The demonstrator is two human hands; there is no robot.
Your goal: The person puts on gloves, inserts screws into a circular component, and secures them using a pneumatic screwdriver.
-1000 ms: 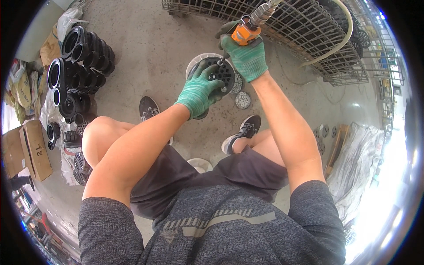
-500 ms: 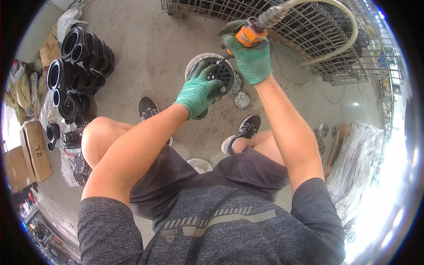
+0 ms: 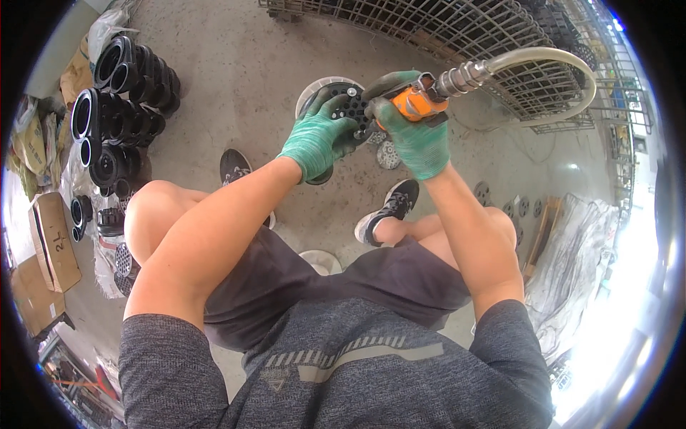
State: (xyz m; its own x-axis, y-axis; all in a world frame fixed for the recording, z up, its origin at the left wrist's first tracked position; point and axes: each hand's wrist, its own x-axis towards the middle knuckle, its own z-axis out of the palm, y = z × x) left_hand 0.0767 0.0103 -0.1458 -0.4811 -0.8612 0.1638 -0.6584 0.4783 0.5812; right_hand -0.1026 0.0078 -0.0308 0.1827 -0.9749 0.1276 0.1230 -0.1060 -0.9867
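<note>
My left hand (image 3: 316,139), in a green glove, grips a round black perforated part (image 3: 344,107) held up over a white bucket (image 3: 314,93) on the floor. In a matching green glove, my right hand (image 3: 414,139) holds an orange air tool (image 3: 418,104) with its tip against the black part. A pale hose (image 3: 550,61) runs from the tool's metal fitting up and to the right. I am seated, with my knees apart and my dark shoes (image 3: 389,207) on the concrete floor.
Black pipe fittings (image 3: 118,107) are stacked at the left. Cardboard boxes (image 3: 50,239) lie at the far left. A wire mesh cage (image 3: 457,28) stands ahead. Small round grey discs (image 3: 514,207) lie on the floor at the right, beside grey sacking (image 3: 579,272).
The air tool has tilted from nearly upright to lying sideways, so the hose now loops to the right. Both hands stay on the black part.
</note>
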